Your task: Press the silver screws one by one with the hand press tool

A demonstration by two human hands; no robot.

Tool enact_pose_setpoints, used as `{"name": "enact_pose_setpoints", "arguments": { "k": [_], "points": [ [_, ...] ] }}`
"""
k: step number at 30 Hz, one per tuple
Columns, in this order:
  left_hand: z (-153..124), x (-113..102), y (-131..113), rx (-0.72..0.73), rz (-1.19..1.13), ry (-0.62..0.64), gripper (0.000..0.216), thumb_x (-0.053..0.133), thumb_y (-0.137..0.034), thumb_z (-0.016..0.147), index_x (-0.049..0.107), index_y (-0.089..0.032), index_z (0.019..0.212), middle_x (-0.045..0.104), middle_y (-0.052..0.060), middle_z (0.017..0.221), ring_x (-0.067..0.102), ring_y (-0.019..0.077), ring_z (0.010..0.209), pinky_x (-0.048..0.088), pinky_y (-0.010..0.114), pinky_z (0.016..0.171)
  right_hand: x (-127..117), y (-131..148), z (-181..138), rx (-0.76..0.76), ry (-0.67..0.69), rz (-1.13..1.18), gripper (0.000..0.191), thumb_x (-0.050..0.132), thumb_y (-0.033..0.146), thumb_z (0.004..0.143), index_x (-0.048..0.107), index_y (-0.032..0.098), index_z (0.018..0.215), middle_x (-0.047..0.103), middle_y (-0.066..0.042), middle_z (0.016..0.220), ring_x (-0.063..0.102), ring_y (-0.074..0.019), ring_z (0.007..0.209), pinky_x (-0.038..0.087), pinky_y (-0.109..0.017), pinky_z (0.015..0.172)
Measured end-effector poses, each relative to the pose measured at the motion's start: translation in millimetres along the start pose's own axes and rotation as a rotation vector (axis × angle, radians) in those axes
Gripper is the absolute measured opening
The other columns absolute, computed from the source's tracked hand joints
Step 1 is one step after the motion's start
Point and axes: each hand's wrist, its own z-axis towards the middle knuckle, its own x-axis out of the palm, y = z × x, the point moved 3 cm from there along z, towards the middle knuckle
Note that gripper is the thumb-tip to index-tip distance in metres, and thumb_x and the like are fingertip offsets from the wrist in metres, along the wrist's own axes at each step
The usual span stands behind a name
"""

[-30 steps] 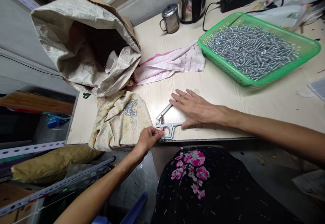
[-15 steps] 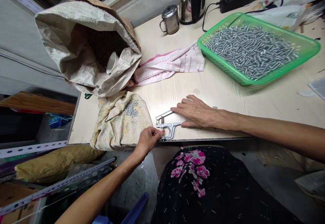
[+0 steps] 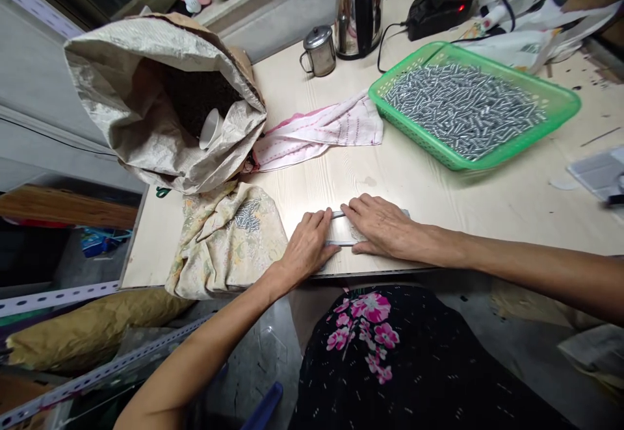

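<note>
**Head view: two hands bear down on pliers (image 3: 340,214) at the tabletop (image 3: 439,183) edge**

Head camera shows the pliers lying flat near the front edge of the tabletop, straight ahead of the person, mostly hidden under both hands; only two thin metal handles show between them. The left hand (image 3: 307,245) lies palm down on the head end, its fingers (image 3: 316,222) stretched flat and closed around nothing. The right hand (image 3: 385,225) covers the handles, its fingers (image 3: 353,210) over the far handle and the thumb along the near one, clasping them together. Whether the handles are fully closed cannot be told.

Just left of the hands, a floral cloth (image 3: 219,248) carries a small heap of metal pins (image 3: 247,215). Behind it an open woven sack (image 3: 146,105) holds a white cup (image 3: 210,130), and a pink-striped towel (image 3: 322,131) lies beside the sack. A green basket (image 3: 560,102) full of pins stands well to the right.

The step looks like a squeeze. It would go best with the left palm keeping the head flat and steady, so the tool cannot slide off the edge, and with the right hand pressing evenly, fingertips clear of the gap between the handles.
</note>
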Motion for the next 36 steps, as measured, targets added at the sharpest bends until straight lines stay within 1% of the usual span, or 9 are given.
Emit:
{"name": "enact_pose_setpoints", "arguments": {
  "k": [4, 11, 16, 19, 22, 24, 27, 31, 36],
  "points": [
    [8.3, -4.2, -4.9, -0.024, 0.041, 0.030, 0.041, 0.063, -0.029, 0.088, 0.050, -0.016, 0.125, 0.058, 0.011, 0.115, 0.051, 0.0272, 0.107, 0.048, 0.044, 0.091, -0.9, -1.7, 0.8, 0.025, 0.009, -0.027, 0.030, 0.071, 0.035, 0.080, 0.059, 0.014, 0.098, 0.058, -0.012, 0.097, 0.050, -0.0260, 0.088, 0.038, -0.036, 0.073],
    [19.1, -0.9, -1.6, -0.097, 0.028, -0.015, 0.017, 0.057, -0.030, 0.093, 0.060, -0.016, 0.103, 0.060, 0.008, 0.099, 0.052, 0.0245, 0.095, 0.046, 0.039, 0.083, 2.6, -13.7, 13.9, 0.016, 0.034, 0.008, 0.009, 0.058, 0.023, 0.089, 0.062, 0.014, 0.089, 0.061, -0.009, 0.091, 0.051, -0.0222, 0.086, 0.035, -0.033, 0.074],
    [24.4, -0.4, 2.9, -0.112, 0.013, -0.052, 0.015, 0.052, -0.029, 0.096, 0.061, -0.017, 0.093, 0.060, 0.007, 0.092, 0.052, 0.0233, 0.092, 0.046, 0.039, 0.082, 11.2, -17.7, 23.6, -0.018, 0.045, 0.029, 0.015, 0.051, 0.018, 0.092, 0.060, 0.016, 0.081, 0.060, -0.006, 0.081, 0.051, -0.0192, 0.079, 0.034, -0.032, 0.071],
    [22.1, 1.2, 3.4, -0.146, 0.035, -0.095, 0.017, 0.055, -0.030, 0.094, 0.061, -0.016, 0.102, 0.062, 0.009, 0.099, 0.054, 0.0253, 0.097, 0.049, 0.042, 0.084, 7.2, -23.0, 27.4, -0.028, 0.002, -0.016, 0.011, 0.056, 0.024, 0.091, 0.062, 0.016, 0.089, 0.062, -0.009, 0.089, 0.051, -0.0213, 0.084, 0.035, -0.032, 0.073],
    [10.2, 10.5, -5.9, -0.162, 0.049, -0.229, 0.030, 0.053, -0.025, 0.094, 0.053, -0.015, 0.123, 0.058, 0.016, 0.126, 0.052, 0.0293, 0.118, 0.048, 0.048, 0.096, 0.7, -33.6, 29.9, -0.077, -0.001, -0.006, 0.039, 0.068, 0.045, 0.082, 0.062, 0.015, 0.106, 0.060, -0.013, 0.105, 0.049, -0.0255, 0.092, 0.036, -0.034, 0.074],
    [-0.3, 22.5, -18.4, -0.116, 0.044, -0.301, 0.037, 0.049, -0.022, 0.096, 0.047, -0.014, 0.133, 0.048, 0.019, 0.143, 0.043, 0.0311, 0.134, 0.042, 0.051, 0.106, -0.6, -41.9, 32.0, -0.133, 0.043, 0.038, 0.048, 0.063, 0.055, 0.084, 0.063, 0.014, 0.110, 0.060, -0.014, 0.106, 0.050, -0.0255, 0.091, 0.037, -0.035, 0.076],
    [-12.1, 41.1, -37.3, -0.048, 0.013, -0.317, 0.043, 0.048, -0.028, 0.097, 0.044, -0.013, 0.137, 0.045, 0.019, 0.148, 0.035, 0.0320, 0.142, 0.034, 0.053, 0.114, -0.5, -54.1, 40.1, -0.133, 0.037, 0.058, 0.034, 0.050, 0.043, 0.095, 0.066, 0.015, 0.107, 0.062, -0.012, 0.101, 0.050, -0.0236, 0.090, 0.034, -0.034, 0.077],
    [-15.6, 50.7, -46.7, -0.059, -0.057, -0.300, 0.044, 0.046, -0.035, 0.098, 0.044, -0.015, 0.138, 0.054, 0.016, 0.141, 0.042, 0.0304, 0.139, 0.029, 0.058, 0.117, -5.7, -60.8, 63.1, -0.061, -0.048, -0.022, 0.021, 0.051, 0.028, 0.095, 0.068, 0.017, 0.089, 0.066, -0.010, 0.093, 0.049, -0.0232, 0.090, 0.030, -0.036, 0.077],
    [-12.2, 49.2, -45.2, -0.061, -0.085, -0.333, 0.049, 0.046, -0.038, 0.098, 0.044, -0.011, 0.138, 0.052, 0.020, 0.142, 0.038, 0.0326, 0.141, 0.027, 0.059, 0.117, -20.1, -24.2, 84.1, -0.084, -0.011, -0.136, 0.013, 0.056, 0.022, 0.092, 0.068, 0.019, 0.089, 0.066, -0.008, 0.092, 0.047, -0.0228, 0.089, 0.025, -0.037, 0.074]
  ]
}}
